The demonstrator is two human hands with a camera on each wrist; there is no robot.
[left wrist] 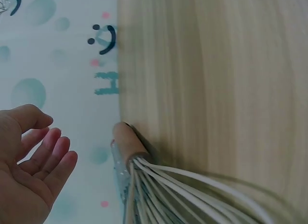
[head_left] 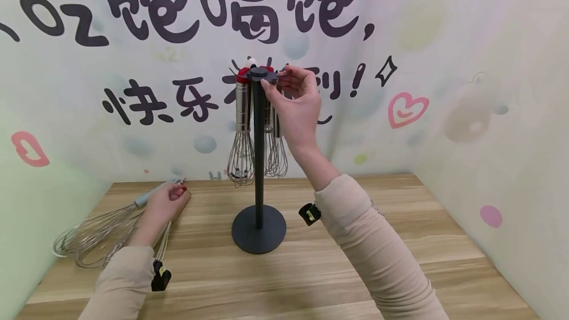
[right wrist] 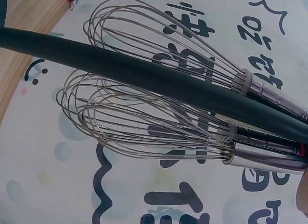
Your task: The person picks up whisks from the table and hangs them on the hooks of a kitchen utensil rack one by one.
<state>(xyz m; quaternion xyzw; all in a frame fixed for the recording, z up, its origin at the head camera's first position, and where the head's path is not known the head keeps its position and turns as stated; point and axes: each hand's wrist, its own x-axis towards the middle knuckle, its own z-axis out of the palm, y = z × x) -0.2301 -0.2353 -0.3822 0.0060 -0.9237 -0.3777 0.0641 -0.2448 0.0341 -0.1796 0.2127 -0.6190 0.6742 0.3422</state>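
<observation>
A dark stand with a round base (head_left: pixel 259 229) holds several steel whisks with red accents; one hangs at the pole's left (head_left: pixel 242 159). My right hand (head_left: pixel 297 105) is up at the stand's top, thumb and fingers bent around the upper end of a steel-handled whisk (right wrist: pixel 267 157) hanging there. The exact grip is partly hidden. At the left, my left hand (left wrist: pixel 29 166) is above the lying whisks, fingers loosely bent and holding nothing. Nearest to it are a wooden-handled whisk (left wrist: pixel 130 141) and a whisk with a light blue handle (head_left: pixel 148 195).
Large wire loops (head_left: pixel 84 236) of the lying whisks spread toward the left edge of the wooden table (head_left: pixel 355 260). Behind the stand rises a printed wall (head_left: pixel 186 63), close to the table's back edge.
</observation>
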